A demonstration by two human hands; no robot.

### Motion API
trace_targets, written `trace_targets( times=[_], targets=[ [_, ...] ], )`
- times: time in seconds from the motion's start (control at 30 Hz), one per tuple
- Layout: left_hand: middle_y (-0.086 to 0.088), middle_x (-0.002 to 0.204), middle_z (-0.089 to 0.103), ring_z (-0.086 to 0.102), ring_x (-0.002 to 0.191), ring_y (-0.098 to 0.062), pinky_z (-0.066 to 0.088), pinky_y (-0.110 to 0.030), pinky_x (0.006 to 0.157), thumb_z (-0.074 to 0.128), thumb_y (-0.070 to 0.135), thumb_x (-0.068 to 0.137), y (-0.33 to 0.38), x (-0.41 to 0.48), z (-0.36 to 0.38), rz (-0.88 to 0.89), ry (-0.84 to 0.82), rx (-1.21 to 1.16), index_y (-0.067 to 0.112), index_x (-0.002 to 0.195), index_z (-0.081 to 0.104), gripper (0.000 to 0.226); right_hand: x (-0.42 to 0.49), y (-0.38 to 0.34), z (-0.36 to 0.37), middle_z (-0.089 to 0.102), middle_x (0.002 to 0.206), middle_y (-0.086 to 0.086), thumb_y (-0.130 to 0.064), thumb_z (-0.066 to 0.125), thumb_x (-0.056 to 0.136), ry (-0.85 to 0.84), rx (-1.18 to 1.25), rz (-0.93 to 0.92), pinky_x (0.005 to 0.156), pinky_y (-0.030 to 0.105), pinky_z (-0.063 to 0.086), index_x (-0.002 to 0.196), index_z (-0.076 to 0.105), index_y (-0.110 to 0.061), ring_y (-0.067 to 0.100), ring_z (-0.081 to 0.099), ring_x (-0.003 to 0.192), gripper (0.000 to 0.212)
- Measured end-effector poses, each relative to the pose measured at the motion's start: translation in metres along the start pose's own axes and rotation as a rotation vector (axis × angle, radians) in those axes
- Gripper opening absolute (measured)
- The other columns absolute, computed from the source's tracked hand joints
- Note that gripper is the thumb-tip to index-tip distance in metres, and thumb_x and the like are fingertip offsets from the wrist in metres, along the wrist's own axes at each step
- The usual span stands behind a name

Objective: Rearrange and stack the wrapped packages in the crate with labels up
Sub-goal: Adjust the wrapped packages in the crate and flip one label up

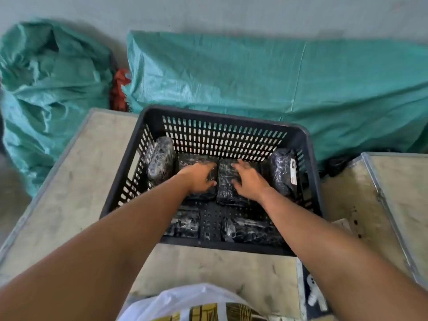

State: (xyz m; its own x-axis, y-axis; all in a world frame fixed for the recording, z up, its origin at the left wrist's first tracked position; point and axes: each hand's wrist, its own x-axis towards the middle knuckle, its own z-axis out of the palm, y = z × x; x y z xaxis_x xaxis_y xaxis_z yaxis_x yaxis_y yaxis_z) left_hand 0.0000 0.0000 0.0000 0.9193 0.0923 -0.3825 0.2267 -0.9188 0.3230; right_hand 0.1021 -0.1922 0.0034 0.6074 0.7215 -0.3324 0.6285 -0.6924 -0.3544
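Observation:
A black slotted plastic crate [231, 122] stands on a worn table and holds several black shiny wrapped packages. My left hand [199, 179] lies on the left middle package [196, 161], fingers curled over its right edge. My right hand [249, 179] rests flat with spread fingers on the right middle package [225, 181]. One package [161, 159] leans upright against the left wall. Another package [283, 171] leans at the right wall with a white and red label facing right. Two more packages [185, 222] [250, 229] lie near the front wall.
Green woven sacks [254, 82] [46, 89] lie behind the table against the wall, with a red item [119, 89] between them. A second table top [398, 195] adjoins on the right. A white plastic bag [196, 302] sits at the bottom edge.

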Motion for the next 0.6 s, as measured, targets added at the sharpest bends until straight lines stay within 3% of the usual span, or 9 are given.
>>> trace_targets(
  times=[0.07,0.13,0.23,0.43,0.5,0.6],
  targets=[
    [-0.013,0.159,0.039,0.046,0.138,-0.032,0.044,-0.048,0.108,0.060,0.050,0.094,-0.001,0.002,0.011,-0.008,-0.064,0.014,0.021,0.159,0.025,0.079,-0.001,0.008,0.013,0.010,0.171,0.016,-0.038,0.063,0.099,-0.119,-0.042,0.025,0.124,0.052,0.025,0.163,0.022,-0.017,0.035,0.013,0.157,0.079],
    [-0.012,0.166,0.023,0.027,0.150,-0.033,0.034,-0.051,0.117,0.064,0.045,0.094,-0.002,0.002,0.026,-0.007,-0.104,0.021,0.021,0.159,0.024,0.081,-0.008,0.016,0.028,0.000,0.173,0.013,-0.047,0.073,0.091,-0.203,-0.108,0.046,0.125,0.056,0.015,0.165,0.015,-0.018,0.034,0.001,0.158,0.099],
    [-0.007,0.169,0.009,0.005,0.155,-0.031,0.023,-0.056,0.121,0.068,0.038,0.092,-0.004,0.004,0.039,-0.026,-0.072,-0.023,0.025,0.159,0.024,0.082,-0.007,0.020,0.036,-0.006,0.172,0.009,-0.047,0.088,0.073,-0.230,-0.143,0.044,0.126,0.057,0.004,0.165,0.010,-0.019,0.034,-0.006,0.158,0.124],
    [0.001,0.170,-0.002,-0.003,0.155,-0.027,0.038,-0.053,0.114,0.071,0.027,0.091,-0.012,0.000,0.052,-0.049,-0.048,-0.033,0.031,0.160,0.020,0.087,-0.002,0.010,0.038,0.005,0.171,0.014,-0.008,0.088,0.075,-0.144,-0.102,0.086,0.125,0.060,0.012,0.160,0.024,-0.016,0.038,0.001,0.157,0.107],
    [0.003,0.170,-0.001,-0.003,0.155,-0.025,0.037,-0.052,0.115,0.072,0.030,0.090,-0.014,0.002,0.052,-0.041,-0.047,-0.071,0.033,0.160,0.021,0.086,0.001,0.009,0.030,0.013,0.170,0.015,-0.006,0.087,0.076,-0.169,-0.045,0.108,0.124,0.058,0.021,0.160,0.030,-0.018,0.040,0.013,0.155,0.102],
    [0.003,0.170,0.002,-0.003,0.155,-0.022,0.029,-0.052,0.119,0.075,0.033,0.089,-0.018,0.002,0.048,-0.027,-0.058,-0.150,0.034,0.160,0.023,0.088,0.004,0.006,0.008,0.046,0.157,0.014,-0.015,0.093,0.072,-0.187,-0.032,0.113,0.114,0.042,0.044,0.153,0.047,-0.024,0.035,0.051,0.138,0.093]
  ],
)
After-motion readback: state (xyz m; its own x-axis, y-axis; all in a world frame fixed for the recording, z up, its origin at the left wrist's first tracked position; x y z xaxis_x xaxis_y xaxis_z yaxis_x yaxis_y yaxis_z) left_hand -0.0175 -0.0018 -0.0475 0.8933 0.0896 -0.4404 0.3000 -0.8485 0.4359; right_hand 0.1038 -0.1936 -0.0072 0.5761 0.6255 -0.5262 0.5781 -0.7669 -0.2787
